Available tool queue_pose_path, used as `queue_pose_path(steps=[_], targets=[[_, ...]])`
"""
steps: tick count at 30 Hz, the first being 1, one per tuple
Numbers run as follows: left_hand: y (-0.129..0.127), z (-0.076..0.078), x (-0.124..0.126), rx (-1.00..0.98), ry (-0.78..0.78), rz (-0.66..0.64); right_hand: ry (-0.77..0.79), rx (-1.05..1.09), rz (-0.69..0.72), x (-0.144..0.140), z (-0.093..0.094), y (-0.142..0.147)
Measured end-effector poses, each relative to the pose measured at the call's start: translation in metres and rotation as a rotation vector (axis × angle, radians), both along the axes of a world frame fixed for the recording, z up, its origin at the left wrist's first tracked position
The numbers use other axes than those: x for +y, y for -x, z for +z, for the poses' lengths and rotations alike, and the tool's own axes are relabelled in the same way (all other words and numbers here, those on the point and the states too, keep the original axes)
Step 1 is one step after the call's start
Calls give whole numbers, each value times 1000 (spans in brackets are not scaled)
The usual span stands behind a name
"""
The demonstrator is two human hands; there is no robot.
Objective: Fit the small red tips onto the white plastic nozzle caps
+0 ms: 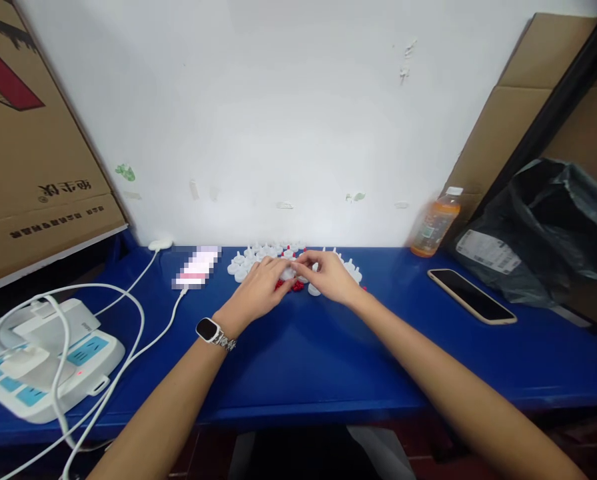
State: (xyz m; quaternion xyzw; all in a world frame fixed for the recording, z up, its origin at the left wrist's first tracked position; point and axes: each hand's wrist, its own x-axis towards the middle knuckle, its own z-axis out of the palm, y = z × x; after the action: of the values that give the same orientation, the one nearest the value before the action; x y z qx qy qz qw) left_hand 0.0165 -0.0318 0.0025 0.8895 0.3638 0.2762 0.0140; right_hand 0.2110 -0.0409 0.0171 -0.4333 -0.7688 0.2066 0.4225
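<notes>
Where the blue surface (pixel 298 360) meets the far wall, your left hand (pixel 258 288) and right hand (pixel 331 277) meet over a cluster of small white parts (pixel 251 260) and red pieces (pixel 294 287). Both sets of fingers curl together around one white piece (pixel 288 272) between them. A phone (pixel 471 296) lies well right, near an orange bottle (pixel 434 225).

Blurred item: object (pixel 197 267) by the white cable is pixelated, identity cannot be told
Hands: left hand (pixel 258 290) and right hand (pixel 331 277) cover part of the white pieces (pixel 243 265); grip unclear
Cut off: power strip (pixel 38 360) at left edge
</notes>
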Motion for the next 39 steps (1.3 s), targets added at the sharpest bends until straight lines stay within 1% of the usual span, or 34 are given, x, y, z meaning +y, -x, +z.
queue_pose_path(steps=[2,5,7,8,11,14,16,18,20,23,25,27,29,33,39], targets=[[4,-2,0,23,32,-6,-60,-90,-44,-4,-6,-2],[10,-5,4,-5,35,21,-204,-404,-103,-5,-13,-9],[12,-6,5,-17,36,25,-252,-600,-119,-5,-17,-11],[12,-7,6,-13,38,23,-259,-662,-128,-4,-19,-11],[10,-6,5,0,40,14,-265,-751,-145,-2,-24,-9],[9,-6,4,-3,34,5,-260,-758,-125,2,-29,-7],[9,-6,4,-10,33,2,-255,-699,-117,4,-30,-7],[9,-6,4,-8,33,3,-235,-546,-118,4,-28,-7],[9,-6,3,-2,34,3,-163,-291,-98,3,-26,-7],[6,-4,0,13,30,-5,10,104,-19,2,-22,-5],[4,-3,-3,35,22,-17,94,266,40,3,-22,-4],[2,-2,-5,46,13,-31,135,359,88,4,-24,-2],[0,-2,-8,48,5,-44,148,405,111,5,-25,-2],[-2,-2,-11,46,8,-44,136,457,113,5,-26,-1],[-1,-4,-9,30,3,-5,175,567,116,3,-25,1]])
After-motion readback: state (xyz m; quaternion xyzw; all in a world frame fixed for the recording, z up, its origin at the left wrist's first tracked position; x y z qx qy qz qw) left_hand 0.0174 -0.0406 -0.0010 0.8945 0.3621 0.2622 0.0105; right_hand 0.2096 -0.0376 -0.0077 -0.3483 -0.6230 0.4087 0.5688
